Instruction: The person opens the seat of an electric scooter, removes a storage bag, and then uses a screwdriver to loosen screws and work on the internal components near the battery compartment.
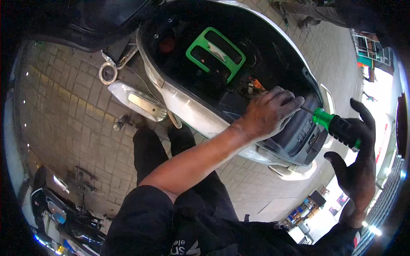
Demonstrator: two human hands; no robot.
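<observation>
A screwdriver point(325, 119) with a green and black handle lies slantwise above the rear of a scooter's under-seat opening. My left hand point(273, 110) is closed around its thin shaft, fingers curled, over the inner edge of the opening. At the handle's end is my right hand point(363, 143), thumb and fingers spread wide; the handle's butt is at its palm, but the fingers are not wrapped round it. Beyond my left hand are an orange part point(257, 84) and some wiring. Where the screwdriver's tip rests I cannot make out.
A green frame-shaped bracket point(235, 68) lies inside the dark compartment. White body panels point(188, 106) surround it. A silver cover point(136, 101) and a round metal ring point(107, 73) are beside the scooter on the paved floor point(85, 128). Another person's leg point(316, 13) shows at the top right.
</observation>
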